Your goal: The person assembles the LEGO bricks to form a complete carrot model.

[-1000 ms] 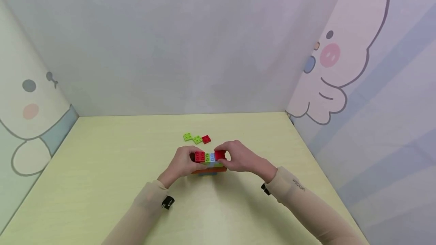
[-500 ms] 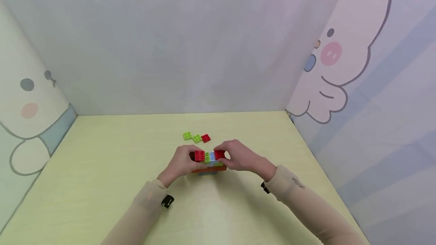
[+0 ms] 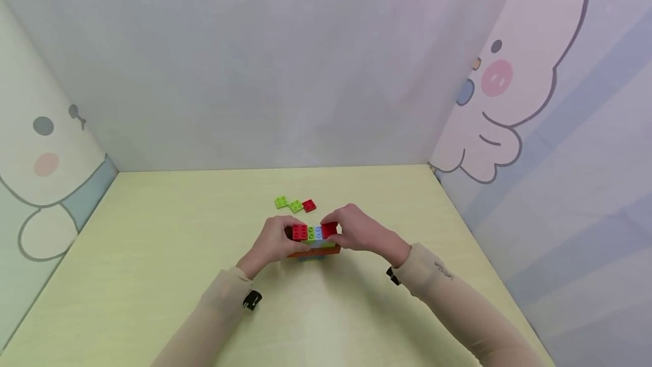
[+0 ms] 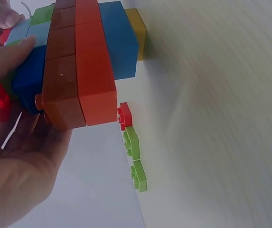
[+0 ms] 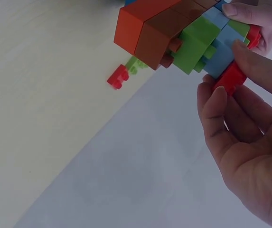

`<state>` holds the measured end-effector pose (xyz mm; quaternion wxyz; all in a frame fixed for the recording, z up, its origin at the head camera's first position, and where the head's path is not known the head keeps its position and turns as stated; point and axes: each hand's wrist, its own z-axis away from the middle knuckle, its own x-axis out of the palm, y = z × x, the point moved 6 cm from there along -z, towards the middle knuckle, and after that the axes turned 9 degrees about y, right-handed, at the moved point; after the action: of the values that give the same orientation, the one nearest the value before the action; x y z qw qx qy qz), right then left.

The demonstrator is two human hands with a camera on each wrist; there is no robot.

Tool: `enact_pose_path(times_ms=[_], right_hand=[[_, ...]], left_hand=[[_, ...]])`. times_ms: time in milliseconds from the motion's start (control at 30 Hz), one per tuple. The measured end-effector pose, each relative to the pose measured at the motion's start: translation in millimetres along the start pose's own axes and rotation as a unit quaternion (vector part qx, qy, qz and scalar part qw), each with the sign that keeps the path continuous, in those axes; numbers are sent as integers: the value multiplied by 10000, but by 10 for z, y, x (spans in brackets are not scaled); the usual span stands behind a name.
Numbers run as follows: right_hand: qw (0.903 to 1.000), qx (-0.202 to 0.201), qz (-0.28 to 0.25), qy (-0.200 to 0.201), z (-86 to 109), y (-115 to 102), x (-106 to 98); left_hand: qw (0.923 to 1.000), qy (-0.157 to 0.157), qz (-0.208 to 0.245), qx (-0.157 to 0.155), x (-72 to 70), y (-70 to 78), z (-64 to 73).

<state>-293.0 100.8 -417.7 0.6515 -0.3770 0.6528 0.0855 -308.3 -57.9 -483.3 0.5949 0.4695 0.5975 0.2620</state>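
A stacked structure of toy building bricks (image 4: 62,80) stands between both hands, with orange and brown rows below green and blue bricks. My left hand (image 3: 271,240) grips its upper left part, thumb on the near side and fingers behind. On top, a studded red brick (image 3: 299,232) lies beside that hand. My right hand (image 3: 363,231) pinches another red brick (image 5: 231,78) between thumb and fingers at the upper right end. That brick touches a light blue brick (image 5: 220,53); its smooth red face shows in the head view. Fingers hide part of it.
Beyond the structure, two flat green bricks (image 3: 281,202) and a flat red brick (image 3: 309,205) lie in a row on the pale yellow table (image 3: 178,231). A grey backdrop (image 3: 265,72) rises behind the table, with cartoon-printed side walls.
My right hand and wrist have shifted up slightly, still pinching the red brick. My left hand keeps its grip, and the structure looks the same.
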Motion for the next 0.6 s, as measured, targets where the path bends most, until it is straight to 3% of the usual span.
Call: enact_pose_path(times_ms=[200, 333, 467, 600], right_hand=[[9999, 80, -137, 14, 11, 69, 35], [9972, 157, -699, 205, 30, 183, 98], [9887, 378, -1403, 358, 48, 276, 156], [9819, 677, -1730, 375, 61, 327, 201]], left_hand=[[10000, -24, -43, 47, -5, 6, 3], [10000, -11, -5, 57, -7, 7, 9], [10000, 5, 3, 25, -4, 10, 13], [10000, 7, -21, 33, 3, 10, 14]])
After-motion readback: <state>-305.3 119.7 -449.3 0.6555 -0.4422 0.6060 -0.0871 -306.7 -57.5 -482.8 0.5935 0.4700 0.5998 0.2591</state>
